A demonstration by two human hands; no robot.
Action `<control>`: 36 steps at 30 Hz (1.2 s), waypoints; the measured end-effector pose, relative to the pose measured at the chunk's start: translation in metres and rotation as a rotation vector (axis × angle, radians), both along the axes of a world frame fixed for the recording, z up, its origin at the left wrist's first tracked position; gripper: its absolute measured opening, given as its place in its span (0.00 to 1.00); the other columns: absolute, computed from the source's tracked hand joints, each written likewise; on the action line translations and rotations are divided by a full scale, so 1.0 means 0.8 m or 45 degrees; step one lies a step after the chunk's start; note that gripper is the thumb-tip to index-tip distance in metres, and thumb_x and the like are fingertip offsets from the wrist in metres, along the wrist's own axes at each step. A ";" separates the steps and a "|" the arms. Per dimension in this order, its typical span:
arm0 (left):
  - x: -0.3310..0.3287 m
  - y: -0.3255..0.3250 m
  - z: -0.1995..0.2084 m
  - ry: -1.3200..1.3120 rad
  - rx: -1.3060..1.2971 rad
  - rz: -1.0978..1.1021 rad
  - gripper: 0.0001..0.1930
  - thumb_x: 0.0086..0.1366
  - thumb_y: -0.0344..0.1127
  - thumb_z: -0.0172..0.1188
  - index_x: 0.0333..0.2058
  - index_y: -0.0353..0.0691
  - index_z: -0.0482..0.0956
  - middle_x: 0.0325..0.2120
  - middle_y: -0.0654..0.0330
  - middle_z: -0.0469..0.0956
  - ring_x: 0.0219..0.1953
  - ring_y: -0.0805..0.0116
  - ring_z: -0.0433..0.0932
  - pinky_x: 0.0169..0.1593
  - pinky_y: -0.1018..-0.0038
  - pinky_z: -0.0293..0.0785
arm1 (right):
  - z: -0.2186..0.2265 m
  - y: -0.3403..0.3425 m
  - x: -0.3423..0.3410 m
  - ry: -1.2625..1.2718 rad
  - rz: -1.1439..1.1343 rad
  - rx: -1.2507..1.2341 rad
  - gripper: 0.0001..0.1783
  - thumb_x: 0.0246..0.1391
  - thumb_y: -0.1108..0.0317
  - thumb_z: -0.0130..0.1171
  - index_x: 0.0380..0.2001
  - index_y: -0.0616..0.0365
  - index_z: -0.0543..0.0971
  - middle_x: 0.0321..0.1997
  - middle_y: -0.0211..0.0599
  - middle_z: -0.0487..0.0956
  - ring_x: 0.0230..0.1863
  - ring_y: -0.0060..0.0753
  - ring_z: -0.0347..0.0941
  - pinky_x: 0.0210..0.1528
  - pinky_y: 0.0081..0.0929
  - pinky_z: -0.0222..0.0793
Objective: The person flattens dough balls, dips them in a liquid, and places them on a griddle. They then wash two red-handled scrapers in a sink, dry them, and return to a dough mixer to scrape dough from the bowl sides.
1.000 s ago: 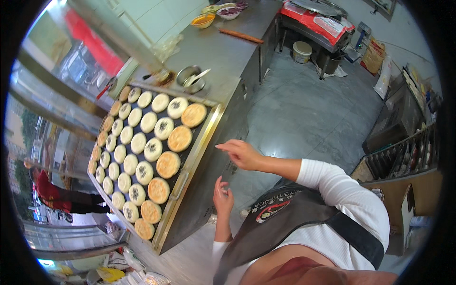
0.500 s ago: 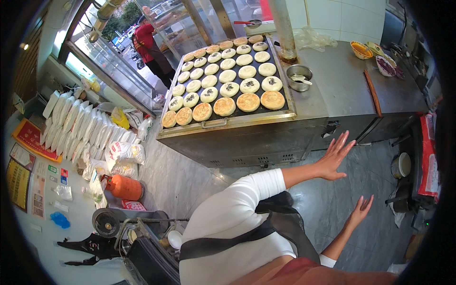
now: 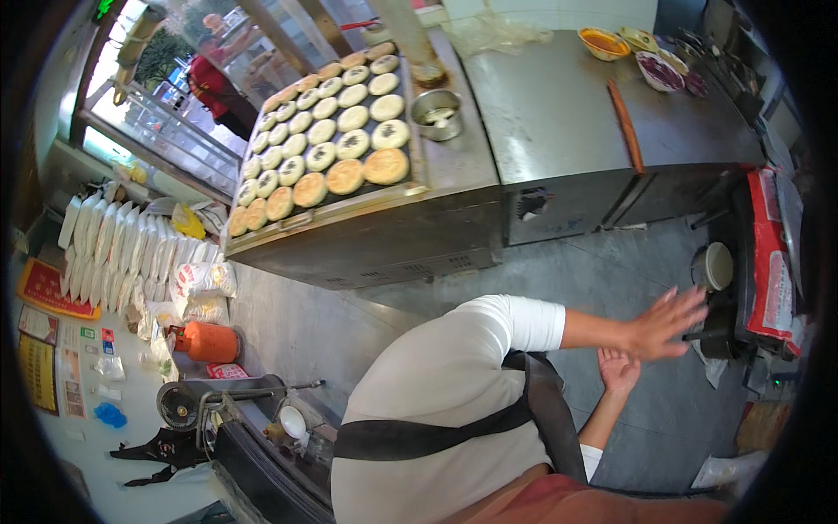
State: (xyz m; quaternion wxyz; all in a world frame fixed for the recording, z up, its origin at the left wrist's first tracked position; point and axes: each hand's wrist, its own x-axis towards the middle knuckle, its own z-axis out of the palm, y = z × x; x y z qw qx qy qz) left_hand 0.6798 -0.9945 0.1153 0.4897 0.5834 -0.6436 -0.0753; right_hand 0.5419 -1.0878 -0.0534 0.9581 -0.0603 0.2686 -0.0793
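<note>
My left hand (image 3: 668,330) is stretched out over the floor with its fingers apart, slightly smeared by motion, and nothing in it. Just below it and to its left, my right hand (image 3: 619,370) shows its palm, the fingers loosely bent and holding nothing. In this view the two hands come close together, but I cannot tell whether they touch. A white pail (image 3: 717,266) stands beyond my left hand. Round flat breads (image 3: 345,176) lie in rows on the griddle (image 3: 417,189) at the upper left, some browned, some pale with dark specks.
A steel counter (image 3: 559,113) carries a rolling pin (image 3: 626,127) and bowls of filling (image 3: 604,44). A metal pot (image 3: 436,113) sits beside the griddle. On the left are stacked white bags (image 3: 131,249), an orange gas cylinder (image 3: 209,342) and a fan (image 3: 179,405). A person (image 3: 214,87) stands outside.
The view has turned to the right, so the griddle sits farther left. My left hand has swung right and down, and the two hands are now closer together.
</note>
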 end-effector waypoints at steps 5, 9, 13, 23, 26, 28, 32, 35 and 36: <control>-0.060 -0.113 -0.230 -0.197 0.644 -0.664 0.39 0.62 0.60 0.39 0.63 0.40 0.43 0.63 0.44 0.39 0.66 0.48 0.36 0.63 0.49 0.38 | 0.217 -0.170 -0.038 -0.044 -0.602 -0.554 0.40 0.57 0.43 0.37 0.63 0.61 0.46 0.67 0.52 0.44 0.69 0.47 0.38 0.68 0.45 0.32; -0.113 -0.205 -0.292 0.850 1.410 -0.996 0.31 0.64 0.55 0.40 0.62 0.47 0.51 0.60 0.54 0.54 0.58 0.57 0.59 0.60 0.61 0.52 | 0.319 -0.231 -0.138 0.266 -1.458 -1.109 0.32 0.62 0.49 0.31 0.62 0.60 0.52 0.66 0.46 0.52 0.68 0.41 0.44 0.67 0.38 0.37; -0.183 -0.316 -0.199 2.137 1.754 -0.887 0.36 0.60 0.64 0.40 0.63 0.56 0.46 0.63 0.61 0.47 0.59 0.57 0.58 0.61 0.53 0.46 | 0.212 -0.244 -0.199 1.683 -0.977 -2.552 0.28 0.61 0.56 0.34 0.58 0.63 0.59 0.65 0.48 0.53 0.66 0.49 0.47 0.66 0.39 0.40; -0.401 -0.640 -0.098 1.433 1.530 -0.755 0.30 0.60 0.44 0.53 0.58 0.43 0.54 0.52 0.50 0.66 0.46 0.58 0.72 0.53 0.64 0.63 | 0.032 -0.279 -0.522 2.084 -0.692 -1.192 0.26 0.58 0.52 0.45 0.48 0.63 0.72 0.50 0.53 0.71 0.54 0.48 0.66 0.55 0.34 0.60; -0.424 -0.690 -0.144 1.102 1.539 -0.586 0.23 0.60 0.33 0.53 0.54 0.39 0.59 0.46 0.53 0.70 0.34 0.66 0.76 0.36 0.76 0.68 | 0.011 -0.321 -0.585 2.122 -0.656 -1.077 0.24 0.56 0.51 0.47 0.47 0.59 0.73 0.49 0.47 0.73 0.53 0.47 0.67 0.55 0.38 0.60; -0.418 -0.725 -0.195 0.981 1.541 -0.606 0.22 0.59 0.30 0.53 0.52 0.38 0.61 0.39 0.55 0.73 0.30 0.67 0.76 0.32 0.78 0.68 | -0.016 -0.366 -0.603 2.012 -0.704 -1.144 0.23 0.55 0.52 0.49 0.46 0.58 0.74 0.48 0.46 0.74 0.51 0.45 0.69 0.53 0.36 0.62; -0.346 -0.791 -0.321 0.605 1.794 -0.431 0.18 0.58 0.37 0.55 0.47 0.38 0.67 0.32 0.57 0.76 0.29 0.69 0.76 0.33 0.76 0.70 | -0.052 -0.476 -0.614 1.706 -0.663 -1.187 0.22 0.54 0.54 0.52 0.46 0.58 0.74 0.44 0.46 0.76 0.46 0.44 0.72 0.48 0.34 0.67; -0.283 -0.838 -0.414 0.736 2.113 0.059 0.12 0.59 0.36 0.52 0.39 0.38 0.73 0.30 0.58 0.76 0.25 0.68 0.76 0.21 0.76 0.65 | -0.040 -0.566 -0.629 1.684 -0.557 -1.277 0.21 0.53 0.55 0.52 0.46 0.57 0.73 0.43 0.46 0.77 0.44 0.44 0.73 0.46 0.34 0.68; -0.266 -0.855 -0.442 0.812 2.176 0.166 0.11 0.59 0.37 0.51 0.38 0.38 0.73 0.28 0.58 0.76 0.23 0.67 0.75 0.20 0.73 0.65 | -0.029 -0.596 -0.637 1.742 -0.504 -1.330 0.21 0.53 0.57 0.53 0.46 0.59 0.73 0.42 0.45 0.77 0.43 0.41 0.74 0.46 0.32 0.68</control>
